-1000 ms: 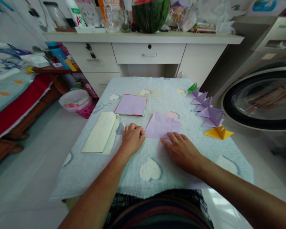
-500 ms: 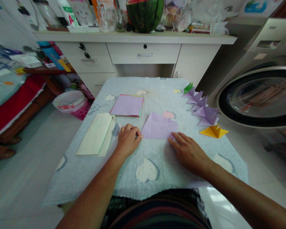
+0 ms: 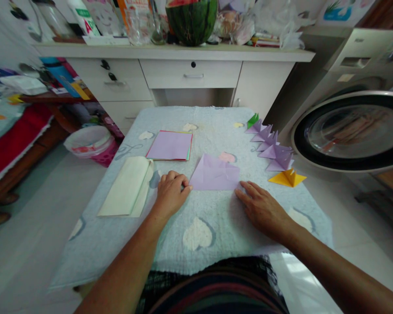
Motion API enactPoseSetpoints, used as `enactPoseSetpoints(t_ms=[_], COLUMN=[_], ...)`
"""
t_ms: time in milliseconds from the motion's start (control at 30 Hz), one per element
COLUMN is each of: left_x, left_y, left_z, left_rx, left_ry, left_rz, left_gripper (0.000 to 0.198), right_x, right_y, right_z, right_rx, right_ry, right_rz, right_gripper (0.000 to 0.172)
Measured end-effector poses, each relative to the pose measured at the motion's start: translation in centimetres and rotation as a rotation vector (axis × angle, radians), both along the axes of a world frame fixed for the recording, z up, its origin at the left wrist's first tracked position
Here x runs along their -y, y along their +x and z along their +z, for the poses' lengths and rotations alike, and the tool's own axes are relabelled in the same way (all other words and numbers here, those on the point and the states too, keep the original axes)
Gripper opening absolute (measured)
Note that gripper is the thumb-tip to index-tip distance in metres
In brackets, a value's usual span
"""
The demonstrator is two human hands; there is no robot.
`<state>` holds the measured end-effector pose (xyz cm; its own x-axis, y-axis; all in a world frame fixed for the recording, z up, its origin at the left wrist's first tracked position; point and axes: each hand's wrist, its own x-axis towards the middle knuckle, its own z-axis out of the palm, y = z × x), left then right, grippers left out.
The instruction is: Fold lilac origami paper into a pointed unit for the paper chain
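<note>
Lilac paper (image 3: 215, 172), part-folded, lies between the left hand (image 3: 172, 190), narrowly curled at one corner (from here I cannot tell if it pinches), and the right hand (image 3: 261, 205), loosely spread. Right of the paper, folded figures (image 3: 275, 152) look finished; beyond and left, stacked sheets (image 3: 170, 145) look unfolded.

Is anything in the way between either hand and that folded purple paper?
Nothing visible is. The left hand is at the near left corner of the folded purple paper, the right hand at its near right corner. The paper stack lies farther off, the orange origami piece to the right.
</note>
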<state>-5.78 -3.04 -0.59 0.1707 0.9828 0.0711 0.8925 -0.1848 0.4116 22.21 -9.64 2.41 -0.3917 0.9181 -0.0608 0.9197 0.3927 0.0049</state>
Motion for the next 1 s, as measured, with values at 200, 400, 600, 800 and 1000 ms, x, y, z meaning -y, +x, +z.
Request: enactPoseSetpoints(t_ms=[200,400,600,800,1000], left_x=[-0.1,0.3,0.7,0.6,0.5], left_y=[-0.2,0.5,1.2,1.2,1.1], left_z=[0.0,0.6,0.6,0.4,0.4], left_rx=[0.047,0.168,0.111,0.100,0.126], left_ry=[0.041,0.153,0.151,0.132,0.139], left_rz=[-0.026,-0.077,-0.174,-0.185,-0.183], left_gripper=[0.010,0.012,0.032,0.024,0.042], right_x=[-1.9,-4.9,-6.4,-6.2,-5.7], right_y=[0.4,-1.5,-2.4,-2.3,-2.0], right_z=[1.7,0.7,-1.6,-2.3,-1.6], right_rx=[-0.184,-0.221,-0.349,-0.585,-0.706], right_ry=[-0.049,0.080,0.124,0.126,0.178], right_rz=[-0.022,-0.185,-0.270,-0.115,0.012], right_gripper=[0.031,0.034,0.030,0.012,0.014])
